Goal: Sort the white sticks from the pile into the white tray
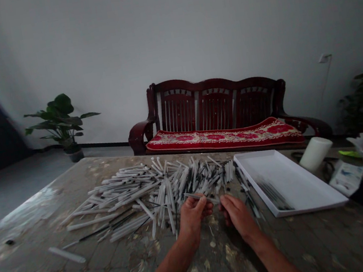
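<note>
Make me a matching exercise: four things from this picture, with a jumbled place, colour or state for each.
1. Left hand
2. White tray
3. Seat cover
4. Potted plant

A. Red, patterned
B. Standing on the floor
C. Gripping a slender stick
D. Right of the heap of tubes, with thin rods inside

Pairs: 1-C; 2-D; 3-A; 4-B

We seem to be in a home's living room: around twelve o'clock stands a carved wooden sofa (216, 103) with a red floral seat cover (225, 136), and toward ten, a potted plant (62, 106).
</note>
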Available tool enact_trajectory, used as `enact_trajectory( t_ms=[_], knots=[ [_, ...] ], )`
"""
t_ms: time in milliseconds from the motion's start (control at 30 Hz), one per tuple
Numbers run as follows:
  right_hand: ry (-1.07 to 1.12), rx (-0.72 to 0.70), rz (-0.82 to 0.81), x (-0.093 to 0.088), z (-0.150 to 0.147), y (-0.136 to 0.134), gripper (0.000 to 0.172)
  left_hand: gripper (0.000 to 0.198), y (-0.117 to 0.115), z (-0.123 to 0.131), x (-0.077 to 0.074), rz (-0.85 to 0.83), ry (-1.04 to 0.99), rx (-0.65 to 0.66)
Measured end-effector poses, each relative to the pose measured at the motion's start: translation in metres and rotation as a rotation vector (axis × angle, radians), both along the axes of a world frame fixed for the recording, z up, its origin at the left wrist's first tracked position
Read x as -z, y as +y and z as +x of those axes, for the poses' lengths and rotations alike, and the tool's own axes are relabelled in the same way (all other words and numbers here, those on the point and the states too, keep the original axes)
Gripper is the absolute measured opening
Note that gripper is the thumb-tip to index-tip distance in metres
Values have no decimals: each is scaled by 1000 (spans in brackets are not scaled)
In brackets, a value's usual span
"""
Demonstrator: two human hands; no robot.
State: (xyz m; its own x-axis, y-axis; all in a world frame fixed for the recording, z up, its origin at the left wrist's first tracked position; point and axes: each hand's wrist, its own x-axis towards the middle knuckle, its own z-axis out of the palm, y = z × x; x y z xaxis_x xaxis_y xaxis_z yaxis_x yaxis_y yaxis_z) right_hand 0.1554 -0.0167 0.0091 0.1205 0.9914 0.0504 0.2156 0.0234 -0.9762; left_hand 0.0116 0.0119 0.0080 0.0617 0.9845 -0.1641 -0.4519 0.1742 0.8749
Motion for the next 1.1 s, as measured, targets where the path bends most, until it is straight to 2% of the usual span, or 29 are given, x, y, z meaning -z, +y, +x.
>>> enact_trajectory(
  t_ms=[100, 200, 267, 333, 433, 500, 567, 667, 767, 867, 967, 1100],
  knots=[
    [-188, 186, 127, -3, 5, 1, 47, 32, 3, -3, 3, 82, 200, -82],
    [-393, 324, 270, -4, 6, -1, 46, 27, 3, -7, 3, 281, 449, -225],
    [-485, 302, 349, -5, 3, -6, 45, 31, 0, -10, 2, 448, 615, -244],
    [-517, 217, 409, -6, -1, -10, 43, 29, -3, -13, 0, 592, 756, -196],
    [-429, 106, 395, -7, -2, -12, 41, 15, -4, -16, -2, 678, 842, -151],
    [-405, 127, 333, -7, 4, -8, 41, 8, -2, -17, -2, 638, 785, -202],
    [-515, 180, 264, -7, 12, -4, 33, 9, 2, -16, -2, 526, 641, -257],
    [-794, 154, 184, -5, 22, 1, 17, 23, 6, -14, -3, 309, 370, -244],
    [-1010, 71, 154, -3, 22, 0, 13, 36, 8, -11, -5, 160, 183, -223],
    [-1134, 62, 162, -1, 18, -2, 10, 44, 7, -8, -6, 61, 74, -202],
    [-1111, 119, 193, 0, 17, -1, 9, 47, 7, -7, -5, -5, 5, -177],
    [-858, 200, 333, 3, 17, 3, 13, 47, 6, -7, -4, -41, -26, -163]
  ],
)
